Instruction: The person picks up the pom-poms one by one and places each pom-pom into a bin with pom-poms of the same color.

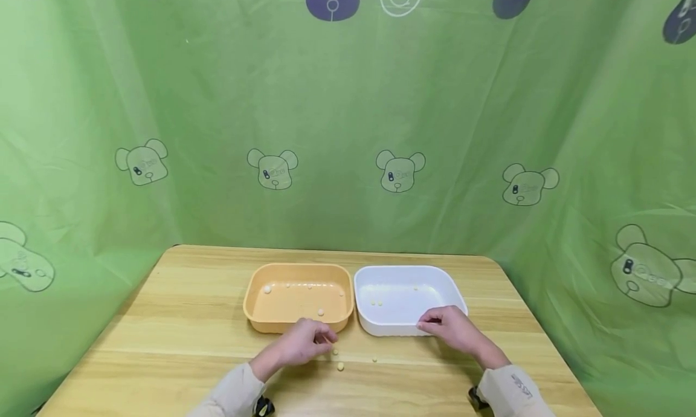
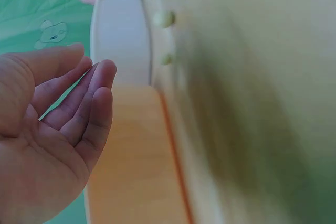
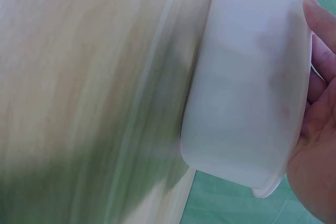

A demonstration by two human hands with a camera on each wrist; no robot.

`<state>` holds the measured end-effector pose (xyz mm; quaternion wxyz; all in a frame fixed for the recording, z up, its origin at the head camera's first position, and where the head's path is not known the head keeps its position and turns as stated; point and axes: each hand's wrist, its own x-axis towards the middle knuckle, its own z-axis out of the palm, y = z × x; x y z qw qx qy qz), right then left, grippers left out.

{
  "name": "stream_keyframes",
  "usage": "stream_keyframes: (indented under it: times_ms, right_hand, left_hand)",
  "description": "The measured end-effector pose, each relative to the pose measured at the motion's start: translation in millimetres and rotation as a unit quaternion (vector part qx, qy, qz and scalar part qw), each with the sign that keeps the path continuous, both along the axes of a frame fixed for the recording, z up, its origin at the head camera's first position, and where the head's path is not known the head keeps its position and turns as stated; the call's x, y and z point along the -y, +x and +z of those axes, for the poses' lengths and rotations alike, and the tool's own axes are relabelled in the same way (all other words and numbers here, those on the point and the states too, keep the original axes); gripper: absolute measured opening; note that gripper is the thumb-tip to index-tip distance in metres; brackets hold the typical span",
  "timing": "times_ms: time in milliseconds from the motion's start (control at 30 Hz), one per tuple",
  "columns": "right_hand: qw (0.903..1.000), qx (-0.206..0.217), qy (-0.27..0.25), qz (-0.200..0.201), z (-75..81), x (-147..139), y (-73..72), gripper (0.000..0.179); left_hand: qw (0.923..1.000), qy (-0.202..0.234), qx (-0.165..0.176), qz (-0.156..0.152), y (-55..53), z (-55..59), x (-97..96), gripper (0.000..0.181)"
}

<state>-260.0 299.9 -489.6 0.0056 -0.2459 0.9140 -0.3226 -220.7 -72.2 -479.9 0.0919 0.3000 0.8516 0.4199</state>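
Observation:
My left hand (image 1: 306,342) hovers at the front edge of the orange tray (image 1: 300,272), fingers loosely bent and thumb apart from them; the left wrist view shows nothing between them. Close to its fingertips, small pale yellow balls lie on the table: a larger ball (image 1: 341,366), a smaller ball (image 1: 335,352) and a tiny ball (image 1: 374,360) farther right. My right hand (image 1: 454,329) holds the front rim of the white tray (image 3: 241,93), thumb at the rim's edge. Its other fingers reach behind the wall, their tips hidden in the right wrist view.
Several pale balls, among them a larger ball (image 1: 267,289), lie in the orange tray. Three little yellow bits, one a small bit (image 1: 415,289), lie in the white tray. Both trays stand side by side on the wooden table (image 1: 206,308), with a green curtain (image 1: 326,103) behind.

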Motion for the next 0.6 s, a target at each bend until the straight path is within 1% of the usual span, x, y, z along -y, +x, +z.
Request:
stream_keyframes:
  times_ms: [100, 300, 400, 500, 600]
  right_hand:
    - [1.0, -0.001, 0.002, -0.002, 0.6, 0.5, -0.1, 0.017]
    - [1.0, 0.0, 0.006, -0.005, 1.7, 0.8, -0.9, 0.018]
    - [1.0, 0.001, 0.005, -0.005, 1.6, 0.9, -1.1, 0.019]
    - [1.0, -0.003, 0.006, -0.005, 0.8, 1.0, -1.1, 0.018]
    - [1.0, -0.004, 0.006, -0.005, 0.1, 1.3, -0.7, 0.017]
  left_hand:
    - [1.0, -0.003, -0.002, 0.003, 0.5, -7.1, 0.0, 0.014]
    - [0.9997, -0.016, -0.004, 0.019, -1.1, -18.9, -1.9, 0.018]
    - [0.9991, -0.033, -0.02, 0.016, -3.2, -23.2, -3.1, 0.019]
    - [0.9974, -0.052, -0.05, 0.007, -5.4, -26.2, -3.9, 0.019]
    - [0.9959, -0.063, -0.066, -0.003, -6.7, -28.8, -4.6, 0.017]
